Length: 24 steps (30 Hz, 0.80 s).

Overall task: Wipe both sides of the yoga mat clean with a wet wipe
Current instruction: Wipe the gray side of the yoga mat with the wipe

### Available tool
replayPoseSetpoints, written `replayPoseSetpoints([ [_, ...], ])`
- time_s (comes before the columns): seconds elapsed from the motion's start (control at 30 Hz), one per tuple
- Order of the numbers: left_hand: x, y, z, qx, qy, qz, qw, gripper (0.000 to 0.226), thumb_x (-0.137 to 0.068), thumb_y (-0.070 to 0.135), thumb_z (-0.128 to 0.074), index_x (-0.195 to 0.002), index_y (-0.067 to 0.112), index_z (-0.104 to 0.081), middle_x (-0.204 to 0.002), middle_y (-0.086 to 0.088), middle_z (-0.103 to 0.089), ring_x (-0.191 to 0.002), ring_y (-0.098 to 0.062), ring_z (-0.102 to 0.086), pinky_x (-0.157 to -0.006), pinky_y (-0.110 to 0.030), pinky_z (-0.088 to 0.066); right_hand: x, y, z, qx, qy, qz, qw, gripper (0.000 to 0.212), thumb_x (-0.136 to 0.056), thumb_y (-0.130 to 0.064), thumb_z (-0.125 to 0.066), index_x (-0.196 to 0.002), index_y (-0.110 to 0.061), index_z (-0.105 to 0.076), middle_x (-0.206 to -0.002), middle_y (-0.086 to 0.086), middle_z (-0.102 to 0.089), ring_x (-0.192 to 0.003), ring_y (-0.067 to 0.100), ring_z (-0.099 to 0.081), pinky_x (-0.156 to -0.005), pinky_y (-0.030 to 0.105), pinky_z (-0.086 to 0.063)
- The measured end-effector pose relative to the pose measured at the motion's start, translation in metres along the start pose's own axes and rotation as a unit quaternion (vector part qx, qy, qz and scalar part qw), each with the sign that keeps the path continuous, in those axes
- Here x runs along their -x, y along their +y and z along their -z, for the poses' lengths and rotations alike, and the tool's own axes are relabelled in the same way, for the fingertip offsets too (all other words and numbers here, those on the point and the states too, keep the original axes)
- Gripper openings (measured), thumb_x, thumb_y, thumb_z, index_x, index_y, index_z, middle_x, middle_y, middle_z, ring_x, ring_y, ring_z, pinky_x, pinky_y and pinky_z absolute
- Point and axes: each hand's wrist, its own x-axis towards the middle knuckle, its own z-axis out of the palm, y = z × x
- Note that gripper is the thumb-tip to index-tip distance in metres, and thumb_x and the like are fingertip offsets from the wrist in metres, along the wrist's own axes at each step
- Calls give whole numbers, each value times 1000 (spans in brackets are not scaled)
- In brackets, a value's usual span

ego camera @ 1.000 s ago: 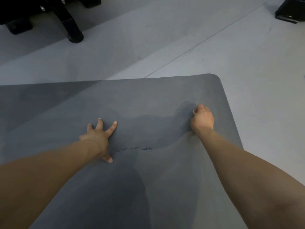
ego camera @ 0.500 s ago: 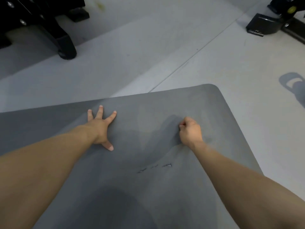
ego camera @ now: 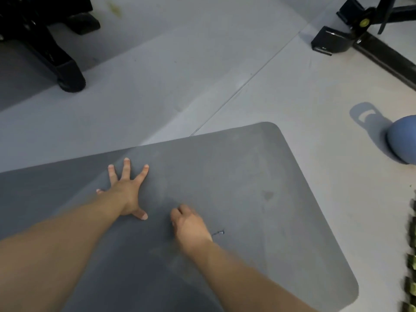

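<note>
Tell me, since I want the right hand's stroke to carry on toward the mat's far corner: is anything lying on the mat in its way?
Nothing visible does. The right hand already rests on the yoga mat, and the surface toward that corner is bare.

Pale grey floor [ego camera: 225,64] lying all around, thin straight seam [ego camera: 245,83] running across it. Black machine leg [ego camera: 65,73] standing on floor at top left. Black metal frame [ego camera: 351,34] with small yellow knob [ego camera: 363,23] sitting at top right. Round blue ball-shaped thing [ego camera: 403,140] resting at right edge, throwing handle-shaped shadow [ego camera: 369,118] on floor. Blurry green bits [ego camera: 412,266] showing at lower right edge.
</note>
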Motion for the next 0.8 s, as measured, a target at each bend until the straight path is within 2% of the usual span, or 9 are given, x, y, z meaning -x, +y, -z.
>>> replayPoseSetpoints([
  [0.13, -5, -2, -5, -2, 8, 0, 1000, 152, -50, 57, -94, -146, 58, 24, -148, 6, 53, -144, -40, 36, -105, -77, -28, 11, 18, -10, 3, 61, 74, 995, 34, -61, 6, -54, -91, -10, -46, -95, 15, -49, -81, 35, -49, -70, 42, -45],
  [0.27, -9, -3, -7, -8, 16, 5, 1000, 153, -48, 58, -95, -146, 59, 22, -151, 7, 49, -146, -38, 34, -105, -76, -29, -8, 75, 10, 86, 90, 191, 974, 23, -71, -7, -43, -93, -8, -51, -88, 14, -52, -75, 33, -51, -67, 36, -45],
  [0.33, -12, -3, -8, -14, 22, 7, 1000, 154, -46, 60, -95, -146, 60, 22, -153, 7, 47, -147, -38, 32, -105, -75, -31, -25, 130, 33, 84, 140, 130, 978, 22, -68, -4, -45, -87, -7, -54, -86, 16, -53, -76, 35, -54, -69, 37, -47],
  [0.4, -15, -6, -9, -16, 26, 5, 1000, 156, -42, 62, -94, -145, 61, 22, -154, 7, 45, -147, -39, 31, -108, -72, -31, -34, 192, 61, 57, 211, -12, 976, 19, -69, 8, -51, -82, -5, -54, -86, 19, -52, -79, 38, -55, -72, 40, -44],
  [0.5, -19, -11, -11, -10, 38, -1, 999, 158, -36, 65, -94, -145, 62, 21, -154, 8, 43, -147, -40, 30, -113, -65, -31, -27, 265, 96, 17, 277, -191, 941, 7, -87, 3, -55, -83, -2, -53, -92, 23, -51, -80, 43, -54, -72, 43, -41],
  [0.6, -17, -11, -10, -5, 39, -1, 999, 157, -36, 64, -94, -145, 63, 20, -154, 9, 42, -147, -39, 30, -113, -65, -31, -19, 288, 109, -41, 300, -303, 904, 6, -89, -1, -50, -94, -2, -53, -109, 23, -47, -86, 42, -55, -83, 42, -44],
  [0.7, -10, -7, -9, -3, 38, 5, 999, 155, -39, 61, -95, -146, 62, 18, -155, 9, 42, -147, -38, 31, -112, -67, -31, -29, 275, 107, -72, 334, -333, 879, 9, -90, -2, -49, -96, 1, -55, -111, 26, -49, -92, 43, -53, -86, 43, -42],
  [0.8, -4, -3, -6, -2, 35, 15, 999, 152, -46, 56, -96, -147, 61, 17, -156, 9, 42, -148, -35, 30, -108, -70, -32, -47, 232, 87, -88, 348, -264, 895, 3, -88, 1, -53, -88, 2, -56, -98, 26, -54, -90, 42, -53, -80, 46, -40],
])
